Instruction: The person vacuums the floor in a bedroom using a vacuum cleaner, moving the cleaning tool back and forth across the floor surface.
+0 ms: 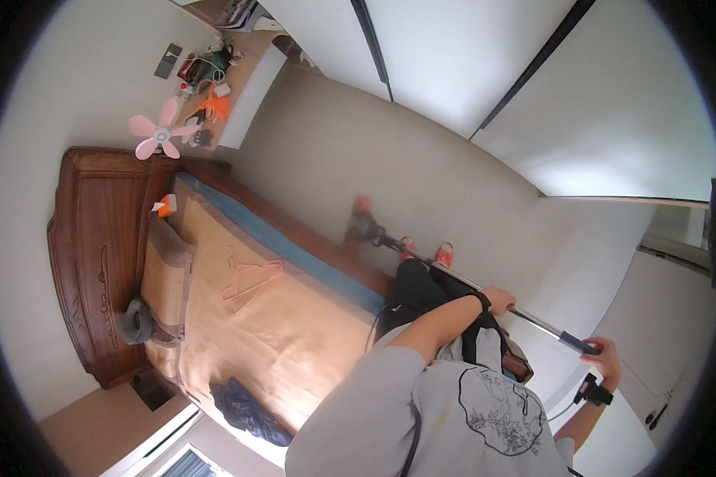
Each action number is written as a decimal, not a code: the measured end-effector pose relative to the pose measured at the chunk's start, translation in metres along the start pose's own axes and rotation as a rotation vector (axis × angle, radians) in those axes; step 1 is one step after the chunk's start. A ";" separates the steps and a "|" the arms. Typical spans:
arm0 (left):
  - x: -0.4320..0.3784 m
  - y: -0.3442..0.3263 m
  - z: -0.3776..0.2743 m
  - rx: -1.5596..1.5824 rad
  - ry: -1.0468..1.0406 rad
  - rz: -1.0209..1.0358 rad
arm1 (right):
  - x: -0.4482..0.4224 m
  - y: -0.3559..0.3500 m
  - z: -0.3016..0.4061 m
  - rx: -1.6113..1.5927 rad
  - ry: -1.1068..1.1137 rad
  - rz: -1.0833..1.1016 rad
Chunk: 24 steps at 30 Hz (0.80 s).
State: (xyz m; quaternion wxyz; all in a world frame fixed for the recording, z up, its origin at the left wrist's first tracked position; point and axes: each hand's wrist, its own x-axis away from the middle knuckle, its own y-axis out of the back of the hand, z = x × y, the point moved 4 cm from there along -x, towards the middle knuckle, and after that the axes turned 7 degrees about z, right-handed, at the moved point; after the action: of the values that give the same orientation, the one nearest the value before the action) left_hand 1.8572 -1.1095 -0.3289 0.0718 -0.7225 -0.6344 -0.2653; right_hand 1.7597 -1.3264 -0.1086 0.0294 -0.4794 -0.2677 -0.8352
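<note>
My left hand (500, 300) is closed around the middle of a long metal pole (462, 278). The dark grip at the pole's upper end is held in my right hand (601, 356). Which hand is left or right follows from the arms' sides in the picture. The pole slants down past my shoes to a blurred dark and red head (361, 226) low over the floor, beside the bed. The exact kind of tool cannot be told. Both wrists wear black bands, and a small device sits on the right one.
A wooden bed (274, 220) with a tan mat (256, 334) lies at the left. On it are pink clothes hangers (252, 280), a tissue box (167, 206) and dark blue cloth (247, 414). White cabinets (453, 59) line the far side. A pink fan (161, 135) stands near a cluttered desk (247, 65).
</note>
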 end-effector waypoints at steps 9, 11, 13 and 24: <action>0.116 0.019 0.156 -0.028 0.449 -0.358 | -0.119 -0.144 0.090 -0.058 0.215 0.306; 0.163 0.029 0.195 -0.015 0.671 -0.383 | -0.144 -0.195 0.129 -0.082 0.327 0.416; 0.221 0.057 0.192 -0.009 0.863 -0.310 | -0.156 -0.239 0.174 0.146 0.514 0.431; 0.246 0.047 0.169 -0.205 1.046 -0.470 | -0.149 -0.291 0.189 0.333 0.833 0.521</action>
State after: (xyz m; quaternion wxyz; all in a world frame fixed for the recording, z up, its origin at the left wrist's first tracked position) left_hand 1.9653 -0.8271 -0.3447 0.2446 -0.3386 -0.6290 -0.6556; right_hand 1.8992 -1.0191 -0.2771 0.4161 -0.1460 -0.2343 -0.8664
